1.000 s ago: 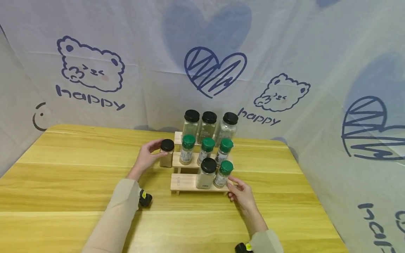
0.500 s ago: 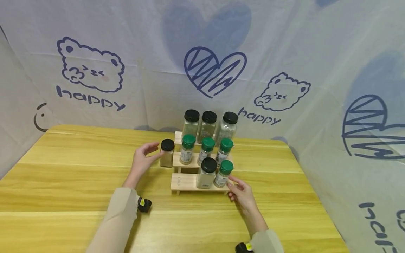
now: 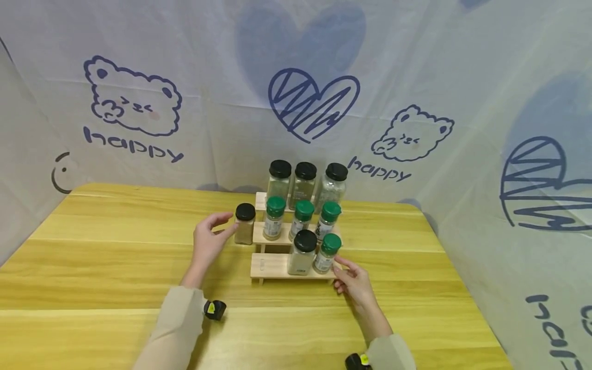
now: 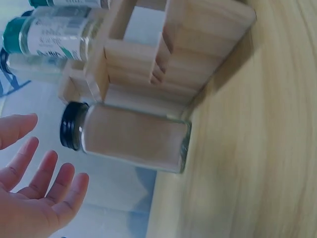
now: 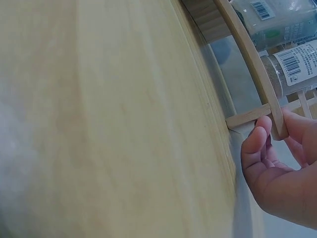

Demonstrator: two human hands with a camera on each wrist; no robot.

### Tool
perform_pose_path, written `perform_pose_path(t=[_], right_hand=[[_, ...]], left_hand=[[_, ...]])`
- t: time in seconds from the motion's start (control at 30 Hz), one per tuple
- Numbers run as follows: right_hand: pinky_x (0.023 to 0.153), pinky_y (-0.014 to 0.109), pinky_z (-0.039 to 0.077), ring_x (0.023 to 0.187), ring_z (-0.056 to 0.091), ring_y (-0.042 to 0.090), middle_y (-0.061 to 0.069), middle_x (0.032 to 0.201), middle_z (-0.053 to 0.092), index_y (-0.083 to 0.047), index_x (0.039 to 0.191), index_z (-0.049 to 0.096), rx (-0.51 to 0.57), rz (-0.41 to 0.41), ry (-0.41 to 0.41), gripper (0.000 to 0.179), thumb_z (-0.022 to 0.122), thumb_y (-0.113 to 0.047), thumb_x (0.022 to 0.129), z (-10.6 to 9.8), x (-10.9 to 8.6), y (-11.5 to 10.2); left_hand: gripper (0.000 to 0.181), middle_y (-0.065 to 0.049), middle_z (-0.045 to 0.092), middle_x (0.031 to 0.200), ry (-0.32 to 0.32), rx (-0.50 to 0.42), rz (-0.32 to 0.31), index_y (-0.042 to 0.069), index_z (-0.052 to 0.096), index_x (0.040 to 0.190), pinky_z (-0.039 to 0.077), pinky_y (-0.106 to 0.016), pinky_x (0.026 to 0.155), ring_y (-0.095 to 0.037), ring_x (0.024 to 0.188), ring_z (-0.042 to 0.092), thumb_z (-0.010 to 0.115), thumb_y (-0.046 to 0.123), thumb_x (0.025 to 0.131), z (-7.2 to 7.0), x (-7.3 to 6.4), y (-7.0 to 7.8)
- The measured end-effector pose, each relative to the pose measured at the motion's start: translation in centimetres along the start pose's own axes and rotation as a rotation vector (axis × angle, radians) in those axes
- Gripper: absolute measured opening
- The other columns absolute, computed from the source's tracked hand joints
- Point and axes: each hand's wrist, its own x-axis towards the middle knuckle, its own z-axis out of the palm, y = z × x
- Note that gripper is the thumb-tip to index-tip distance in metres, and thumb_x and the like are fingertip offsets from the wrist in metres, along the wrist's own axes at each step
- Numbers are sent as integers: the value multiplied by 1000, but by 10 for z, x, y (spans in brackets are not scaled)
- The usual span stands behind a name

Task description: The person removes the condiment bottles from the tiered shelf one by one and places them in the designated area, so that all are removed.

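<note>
A square glass jar of tan powder with a black lid [image 3: 244,224] stands on the table, just left of a three-step wooden spice rack [image 3: 268,265]. My left hand [image 3: 210,239] is beside that jar with fingers spread; the left wrist view shows a gap between the fingertips [image 4: 81,181] and the jar. My right hand [image 3: 355,285] pinches the front right corner of the rack's lowest step, the rack's edge running between thumb and fingers in the right wrist view. Right by it stand a green-capped spice bottle [image 3: 327,253] and a black-lidded jar [image 3: 302,253].
Three green-capped bottles, one of them a bottle at the left [image 3: 274,218], line the middle step. Three black-lidded jars, among them a right-hand jar [image 3: 333,184], fill the top step. The wooden table [image 3: 115,246] backs onto a printed cloth [image 3: 222,144].
My left hand has let go of the black-lidded jar and drawn back a little to the left. The jar stays in place, and my right hand keeps its grip on the rack.
</note>
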Motion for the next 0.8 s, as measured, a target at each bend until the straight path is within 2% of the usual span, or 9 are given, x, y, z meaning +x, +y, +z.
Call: perform_pose_path(t=[0.17, 0.3, 0.43, 0.53, 0.63, 0.8], right_hand=[[41, 17, 42, 46, 50, 8, 6, 66, 58, 7, 120, 51, -1, 0, -3, 34, 56, 0, 86, 0, -1, -1], [40, 16, 42, 46, 49, 8, 6, 65, 58, 7, 120, 51, 3, 0, 0, 35, 56, 0, 86, 0, -1, -1], [40, 16, 41, 45, 49, 8, 6, 64, 57, 7, 120, 52, 8, -1, -1, 35, 56, 0, 86, 0, 0, -1], [40, 17, 42, 45, 49, 8, 6, 64, 57, 7, 119, 52, 3, -1, -3, 34, 56, 0, 86, 0, 0, 0], [40, 17, 42, 45, 49, 8, 6, 65, 57, 6, 120, 52, 1, 1, -3, 34, 55, 0, 87, 0, 0, 0], [40, 17, 42, 45, 49, 8, 6, 64, 57, 7, 120, 52, 2, -8, -7, 34, 55, 0, 87, -1, 1, 2]], left_hand=[[29, -24, 55, 111, -6, -19, 5, -11, 57, 107, 45, -36, 86, -30, 107, 48, 63, 0, 81, 4, -12, 21], [26, -26, 55, 108, -7, -39, 23, -14, 57, 104, 46, -22, 79, -33, 105, 49, 61, -5, 81, 10, -20, 35], [25, -24, 57, 106, 2, -61, 48, -13, 58, 103, 44, -13, 73, -32, 100, 51, 63, -3, 80, 17, -20, 26], [24, -23, 58, 102, 0, -80, 77, -12, 59, 101, 46, -16, 73, -30, 95, 53, 64, -2, 80, 23, -20, 17], [22, -23, 59, 99, -12, -95, 100, -10, 61, 99, 48, -18, 72, -26, 89, 55, 64, -2, 79, 29, -24, 16], [19, -21, 61, 97, -50, -80, 92, -9, 62, 96, 48, -19, 70, -23, 86, 56, 65, -2, 78, 42, -29, 17]])
